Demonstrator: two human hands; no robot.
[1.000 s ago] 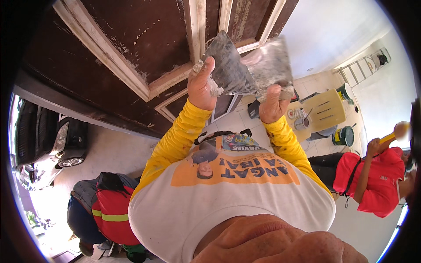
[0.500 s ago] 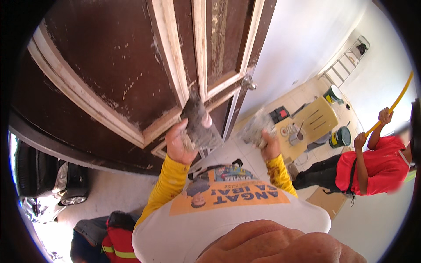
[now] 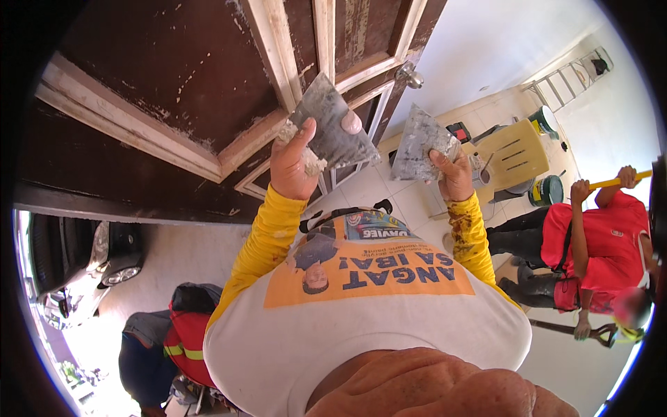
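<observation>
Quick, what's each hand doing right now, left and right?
Left hand: closed on a grey putty-smeared scraper blade, held up by the dark wooden door.
Right hand: closed on a second putty-caked scraper.

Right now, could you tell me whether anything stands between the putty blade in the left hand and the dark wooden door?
Nothing visible does. The left hand holds the putty blade raised directly in front of the door, with no object between them.

Both arms, in yellow sleeves, were raised and bent at the elbow. The left hand (image 3: 295, 163) was closed, thumb extended upward beside its curled fingers. The right hand (image 3: 455, 170) was closed, its fingers curled toward the palm.
</observation>
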